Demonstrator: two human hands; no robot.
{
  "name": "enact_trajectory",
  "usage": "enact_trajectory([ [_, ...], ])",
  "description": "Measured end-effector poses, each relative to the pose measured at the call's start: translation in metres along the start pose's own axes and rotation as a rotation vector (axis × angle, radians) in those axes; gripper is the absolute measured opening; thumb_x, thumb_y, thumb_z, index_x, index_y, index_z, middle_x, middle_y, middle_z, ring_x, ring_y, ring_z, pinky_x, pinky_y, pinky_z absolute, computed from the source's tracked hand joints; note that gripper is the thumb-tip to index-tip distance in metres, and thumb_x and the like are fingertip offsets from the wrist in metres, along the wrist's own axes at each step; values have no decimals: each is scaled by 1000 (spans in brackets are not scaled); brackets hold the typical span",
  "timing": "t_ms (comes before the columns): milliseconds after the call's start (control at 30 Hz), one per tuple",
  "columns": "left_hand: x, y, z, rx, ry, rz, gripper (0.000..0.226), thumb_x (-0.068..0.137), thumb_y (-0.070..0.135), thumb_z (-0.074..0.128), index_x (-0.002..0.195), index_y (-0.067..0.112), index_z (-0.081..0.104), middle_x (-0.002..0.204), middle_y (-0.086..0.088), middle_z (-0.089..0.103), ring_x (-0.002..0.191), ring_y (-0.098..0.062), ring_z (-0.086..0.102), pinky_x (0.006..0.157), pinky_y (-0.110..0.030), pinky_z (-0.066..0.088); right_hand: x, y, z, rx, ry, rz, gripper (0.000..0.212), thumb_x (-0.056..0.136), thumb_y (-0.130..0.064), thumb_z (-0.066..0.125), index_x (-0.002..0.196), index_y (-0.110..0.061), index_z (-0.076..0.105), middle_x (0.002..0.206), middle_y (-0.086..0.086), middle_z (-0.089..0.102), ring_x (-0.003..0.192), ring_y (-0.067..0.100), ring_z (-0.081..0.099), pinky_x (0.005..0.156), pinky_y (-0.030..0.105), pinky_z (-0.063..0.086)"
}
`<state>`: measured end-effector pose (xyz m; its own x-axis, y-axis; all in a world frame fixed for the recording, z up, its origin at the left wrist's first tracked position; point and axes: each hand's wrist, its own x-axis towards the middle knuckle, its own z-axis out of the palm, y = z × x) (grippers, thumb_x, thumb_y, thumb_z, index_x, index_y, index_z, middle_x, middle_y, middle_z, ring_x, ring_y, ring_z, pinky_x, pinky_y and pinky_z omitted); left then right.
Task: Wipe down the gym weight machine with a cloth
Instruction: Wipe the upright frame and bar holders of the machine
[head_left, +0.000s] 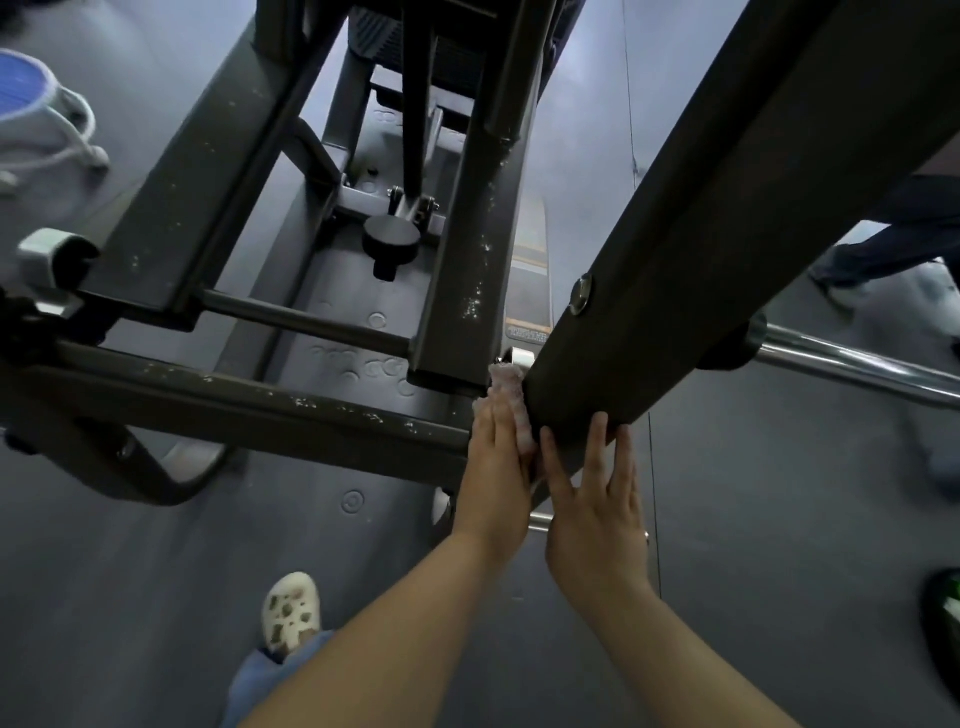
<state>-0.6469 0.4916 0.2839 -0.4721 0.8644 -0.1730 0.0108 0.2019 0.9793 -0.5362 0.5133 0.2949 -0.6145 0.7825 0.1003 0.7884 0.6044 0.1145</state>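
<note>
A dark grey weight machine fills the view; its thick slanted arm (691, 244) runs from the top right down to the centre. A small pale pink cloth (511, 400) is wedged against the lower left side of that arm. My left hand (496, 467) presses the cloth to the arm with straight fingers. Just to its right, my right hand (597, 514) lies flat on the arm's lower end, fingers straight and spread. Most of the cloth is hidden between my left hand and the arm.
Scuffed frame beams (249, 410) cross at the left, with a black knob (390, 244) between them. A chrome bar (852, 364) sticks out at the right. A person's leg (883, 244) stands at the right edge. My white shoe (291, 613) is on the grey floor.
</note>
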Motion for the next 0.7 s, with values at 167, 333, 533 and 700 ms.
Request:
enact_trajectory([
  [167,1,-8,-6,-62,-91,-51,68,93,56,40,150,38,8,158,14,10,145,-6,8,115,-26,23,-1,11,11,-48,-40,-89,149,33,-21,91,153,-24,2,158,18,-8,143,43,-9,96,61,26],
  [333,-13,-10,-3,98,-65,9,84,97,22,52,147,33,-15,153,21,-25,139,7,-20,106,1,5,-2,21,9,-49,-44,-151,146,34,-15,90,153,-26,5,159,16,-5,144,43,-5,98,61,27],
  [533,-23,-10,6,164,33,79,49,104,39,22,143,56,-3,123,63,7,126,26,9,102,-17,32,-3,30,7,22,-123,-230,146,31,-17,92,152,-25,12,159,15,2,144,43,-1,115,50,0],
  [700,-23,-11,40,240,284,60,46,99,53,20,143,54,3,133,55,6,136,17,11,96,-5,34,4,53,4,105,-185,-382,145,32,-19,89,153,-19,8,160,11,-2,145,37,-5,114,49,0],
])
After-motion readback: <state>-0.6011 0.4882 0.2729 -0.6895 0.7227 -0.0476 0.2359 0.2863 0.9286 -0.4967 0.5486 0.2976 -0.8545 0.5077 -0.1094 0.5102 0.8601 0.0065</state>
